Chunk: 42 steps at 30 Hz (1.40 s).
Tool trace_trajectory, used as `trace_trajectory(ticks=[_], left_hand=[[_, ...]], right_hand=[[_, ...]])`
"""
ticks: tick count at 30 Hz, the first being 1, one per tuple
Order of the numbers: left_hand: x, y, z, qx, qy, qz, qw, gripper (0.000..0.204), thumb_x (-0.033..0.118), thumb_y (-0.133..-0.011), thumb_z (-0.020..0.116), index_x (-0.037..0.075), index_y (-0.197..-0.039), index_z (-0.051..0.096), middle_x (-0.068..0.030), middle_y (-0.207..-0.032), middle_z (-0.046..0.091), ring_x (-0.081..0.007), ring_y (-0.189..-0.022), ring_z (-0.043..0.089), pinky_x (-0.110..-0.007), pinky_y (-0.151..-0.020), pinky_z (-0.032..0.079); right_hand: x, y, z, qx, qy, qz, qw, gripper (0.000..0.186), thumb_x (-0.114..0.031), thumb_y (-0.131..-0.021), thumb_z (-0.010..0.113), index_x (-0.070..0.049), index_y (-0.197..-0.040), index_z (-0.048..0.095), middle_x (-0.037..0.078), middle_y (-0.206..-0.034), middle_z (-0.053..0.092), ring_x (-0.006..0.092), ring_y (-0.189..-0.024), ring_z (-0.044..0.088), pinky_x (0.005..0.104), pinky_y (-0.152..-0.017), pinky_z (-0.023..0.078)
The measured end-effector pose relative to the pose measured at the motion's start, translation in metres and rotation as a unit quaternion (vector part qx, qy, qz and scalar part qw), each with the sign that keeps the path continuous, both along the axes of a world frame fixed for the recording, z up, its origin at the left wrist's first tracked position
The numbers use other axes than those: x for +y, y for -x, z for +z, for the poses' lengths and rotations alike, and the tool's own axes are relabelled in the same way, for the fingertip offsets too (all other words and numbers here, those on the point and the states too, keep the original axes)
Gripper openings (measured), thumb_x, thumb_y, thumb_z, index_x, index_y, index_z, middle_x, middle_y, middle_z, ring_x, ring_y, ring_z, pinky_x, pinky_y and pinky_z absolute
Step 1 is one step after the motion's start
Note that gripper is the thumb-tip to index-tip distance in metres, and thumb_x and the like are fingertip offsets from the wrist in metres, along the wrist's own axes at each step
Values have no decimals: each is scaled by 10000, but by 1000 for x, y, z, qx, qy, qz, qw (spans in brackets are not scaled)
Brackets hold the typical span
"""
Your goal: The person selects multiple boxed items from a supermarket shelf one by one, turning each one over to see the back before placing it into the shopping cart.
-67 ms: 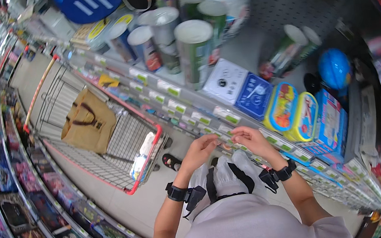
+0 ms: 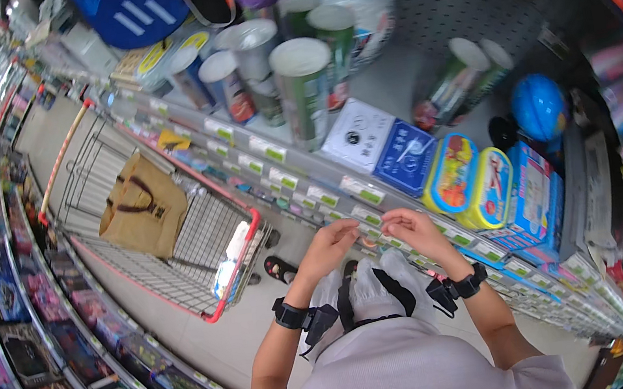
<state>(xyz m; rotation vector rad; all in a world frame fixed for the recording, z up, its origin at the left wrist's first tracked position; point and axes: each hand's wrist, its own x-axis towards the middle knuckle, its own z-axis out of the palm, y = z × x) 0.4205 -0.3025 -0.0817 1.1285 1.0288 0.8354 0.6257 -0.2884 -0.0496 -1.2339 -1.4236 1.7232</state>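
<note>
My left hand [image 2: 331, 243] and my right hand [image 2: 414, 229] are raised in front of my waist, fingertips turned toward each other with a small gap between. Both have loosely bent fingers, look open and hold nothing I can see. Just beyond them runs the front edge of a shelf with price tags [image 2: 363, 189]. Nearest on that shelf are a white-and-blue box [image 2: 404, 154], a blue-lidded tub [image 2: 451, 169] and a yellow tub [image 2: 490, 189]. Several tall cylinders with white tops, one of them a green canister [image 2: 303, 92], stand behind and to the left.
A wire shopping cart [image 2: 256, 216] with a brown bag [image 2: 145, 210] stands on the left. A low curved display [image 2: 88, 329] of boxed goods lines the far left. Toward the right are a blue ball [image 2: 540, 108], a blue box [image 2: 532, 191] and two tilted cylinders [image 2: 461, 78].
The shelf goods and cart have shifted slightly left in the picture, as the view turns a little. My hands keep nearly the same pose.
</note>
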Motion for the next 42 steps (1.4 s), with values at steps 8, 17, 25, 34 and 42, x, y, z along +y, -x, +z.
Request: trace_trajectory(ticks=[8, 17, 25, 34, 42], left_hand=[[27, -99, 33, -26, -98, -6, 995, 371, 196, -793, 544, -32, -1070, 447, -74, -758, 548, -111, -642, 556, -224, -504, 443], [41, -128, 49, -11, 2, 13, 1000, 456, 200, -772, 567, -50, -1103, 377, -129, -677, 582, -155, -558, 586, -234, -461, 464], [15, -111, 57, -144, 102, -14, 984, 479, 68, -755, 572, -11, -1161, 331, -149, -840, 582, -172, -715, 595, -248, -621, 495], [-25, -74, 66, -160, 21, -53, 985, 247, 37, -755, 563, 6, -996, 520, -69, -927, 586, -132, -794, 564, -257, -700, 455], [-41, -20, 72, -177, 0, 159, 971, 277, 170, -794, 550, -3, -1004, 501, -60, -829, 584, -109, -680, 559, -218, -608, 443]], right_hand=[[-39, -79, 13, 58, -53, -112, 991, 249, -61, -816, 480, 9, -1055, 469, 91, -869, 571, 136, -795, 549, 249, -705, 439], [-46, -78, 13, 94, -22, -133, 986, 275, -154, -858, 437, 23, -1067, 459, 112, -878, 564, 142, -782, 545, 252, -704, 447], [-50, -75, 7, 108, -17, -130, 985, 292, -228, -856, 454, 23, -994, 508, 92, -801, 583, 134, -726, 557, 251, -676, 451], [-54, -46, 26, 158, -97, -107, 977, 247, -157, -834, 497, 29, -997, 483, 82, -908, 568, 111, -764, 561, 230, -657, 462], [-46, -44, 24, 135, -86, -115, 980, 220, -186, -837, 484, 27, -890, 500, 61, -734, 561, 82, -551, 514, 206, -508, 431]])
